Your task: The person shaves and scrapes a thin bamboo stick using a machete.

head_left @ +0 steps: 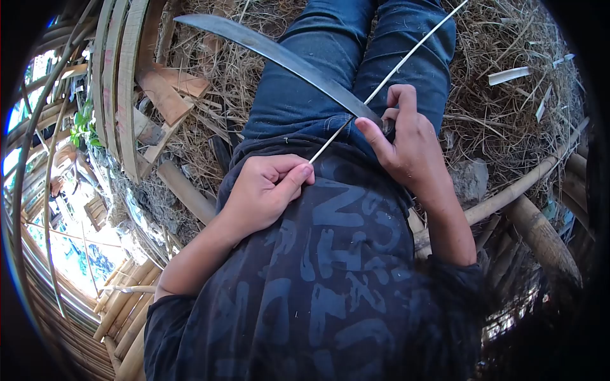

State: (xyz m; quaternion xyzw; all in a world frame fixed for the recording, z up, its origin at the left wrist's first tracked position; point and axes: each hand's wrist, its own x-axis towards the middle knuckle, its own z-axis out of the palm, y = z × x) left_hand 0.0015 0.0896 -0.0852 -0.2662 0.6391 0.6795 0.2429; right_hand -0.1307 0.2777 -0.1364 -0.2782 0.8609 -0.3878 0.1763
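Observation:
My left hand is closed in front of my belly, its thumb and finger pinching the lower end of a thin pale strip, which looks like split bamboo. The strip runs up and to the right over my jeans. A long curved machete lies across my thighs, its dark blade pointing to the upper left and crossing over the strip. At the blade's lower end is my right hand, with thumb and curled fingers around it. The machete's handle is mostly hidden by that hand.
Dry shavings cover the ground around my legs. Pale offcuts lie to the right. Wooden slats and wood blocks are at the left. A bamboo pole crosses the right side.

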